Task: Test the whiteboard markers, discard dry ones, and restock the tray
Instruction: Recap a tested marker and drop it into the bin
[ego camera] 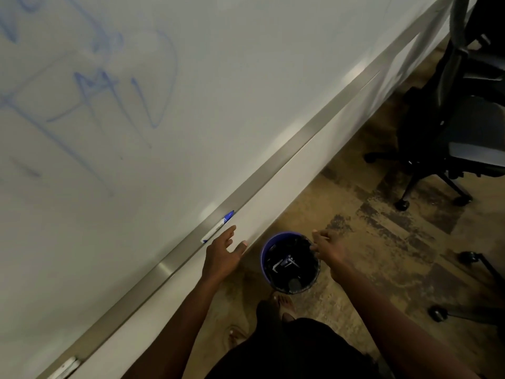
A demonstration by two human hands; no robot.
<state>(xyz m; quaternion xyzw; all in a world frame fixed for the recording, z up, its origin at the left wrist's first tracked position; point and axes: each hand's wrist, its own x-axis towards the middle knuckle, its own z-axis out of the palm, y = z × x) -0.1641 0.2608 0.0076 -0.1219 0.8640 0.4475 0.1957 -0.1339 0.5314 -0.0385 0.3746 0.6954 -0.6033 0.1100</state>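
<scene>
Reaching with spread fingers, the left hand (222, 254) nears the marker (217, 227) on the tray (287, 153); light, stiff, slippery; pinch mid-barrel; right hand (328, 248) loosely curled, holding nothing

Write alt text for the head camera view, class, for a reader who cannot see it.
A person's open left hand reaches toward a blue-capped marker lying on the whiteboard tray, while the right hand hangs over a blue bin on the carpet. Blue scribbles mark the whiteboard; office chairs stand at right.
</scene>
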